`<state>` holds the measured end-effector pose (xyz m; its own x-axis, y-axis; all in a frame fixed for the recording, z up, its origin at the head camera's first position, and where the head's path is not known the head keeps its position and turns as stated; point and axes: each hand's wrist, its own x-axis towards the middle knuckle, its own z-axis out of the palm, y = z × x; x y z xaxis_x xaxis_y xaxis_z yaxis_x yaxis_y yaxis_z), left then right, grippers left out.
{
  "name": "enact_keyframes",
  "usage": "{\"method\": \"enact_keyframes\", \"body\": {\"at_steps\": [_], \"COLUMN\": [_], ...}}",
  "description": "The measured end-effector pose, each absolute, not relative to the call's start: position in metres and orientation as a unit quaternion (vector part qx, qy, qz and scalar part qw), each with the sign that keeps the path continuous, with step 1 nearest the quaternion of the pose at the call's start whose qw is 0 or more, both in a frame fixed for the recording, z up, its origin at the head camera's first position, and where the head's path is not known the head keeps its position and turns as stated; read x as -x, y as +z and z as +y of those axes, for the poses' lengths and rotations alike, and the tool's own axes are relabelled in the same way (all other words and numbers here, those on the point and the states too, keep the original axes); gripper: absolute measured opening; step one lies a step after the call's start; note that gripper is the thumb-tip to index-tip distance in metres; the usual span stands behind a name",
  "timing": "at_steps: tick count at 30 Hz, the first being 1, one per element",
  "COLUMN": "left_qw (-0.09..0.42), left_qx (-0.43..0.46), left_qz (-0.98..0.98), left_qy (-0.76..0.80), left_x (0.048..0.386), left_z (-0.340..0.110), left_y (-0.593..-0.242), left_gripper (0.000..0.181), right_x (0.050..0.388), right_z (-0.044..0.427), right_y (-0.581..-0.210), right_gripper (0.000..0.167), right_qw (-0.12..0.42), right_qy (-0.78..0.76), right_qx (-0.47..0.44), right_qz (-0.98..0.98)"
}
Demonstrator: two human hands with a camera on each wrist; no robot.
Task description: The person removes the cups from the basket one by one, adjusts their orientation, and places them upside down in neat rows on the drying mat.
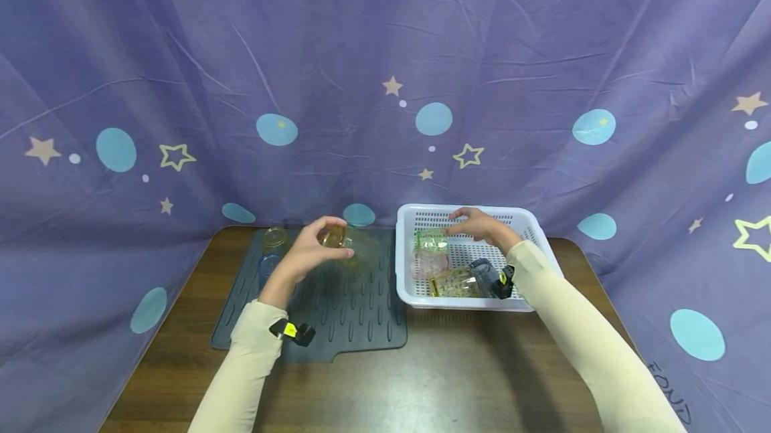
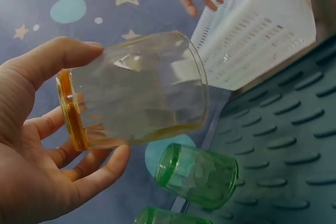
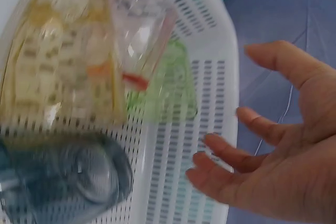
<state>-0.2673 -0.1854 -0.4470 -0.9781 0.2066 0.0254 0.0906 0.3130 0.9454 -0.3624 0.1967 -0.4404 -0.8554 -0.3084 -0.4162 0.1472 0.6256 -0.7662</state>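
My left hand (image 1: 304, 252) grips a clear glass with an amber base (image 2: 136, 90), thumb on one side and fingers on the other. The glass lies tilted on its side above the dark drying mat (image 1: 361, 326). Over the white basket (image 1: 466, 306) is my right hand (image 1: 482, 227), holding nothing, fingers spread and slightly bent. In the basket lie a light green glass (image 3: 168, 87), a pinkish clear glass (image 3: 139, 35), a yellow patterned glass (image 3: 63, 56) and a blue-grey glass (image 3: 68, 177).
Green glasses (image 2: 197, 174) stand on the mat in the left wrist view. At the mat's left side are a yellowish glass (image 1: 275, 239) and a blue glass (image 1: 269, 264), partly behind my left hand. A patterned purple curtain (image 1: 385, 85) hangs behind the wooden table (image 1: 434, 379).
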Motion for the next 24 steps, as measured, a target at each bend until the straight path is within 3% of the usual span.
{"method": "enact_keyframes", "body": {"at_steps": [9, 17, 24], "left_qw": [0.061, 0.077, 0.078], "left_qx": [-0.100, -0.098, -0.088], "left_qz": [0.840, 0.863, 0.879], "left_qy": [0.530, 0.489, 0.462], "left_x": [0.267, 0.268, 0.270], "left_z": [-0.192, -0.197, -0.199], "left_y": [-0.458, -0.468, -0.475], "left_gripper": [0.062, 0.067, 0.067], "right_x": [0.363, 0.364, 0.361], "right_z": [0.221, 0.236, 0.243], "right_y": [-0.440, -0.452, -0.457], "right_gripper": [0.078, 0.060, 0.061], "right_qw": [0.323, 0.335, 0.361], "right_qy": [-0.236, -0.156, -0.132], "right_qx": [0.001, -0.022, -0.030], "right_qz": [0.916, 0.929, 0.923]}}
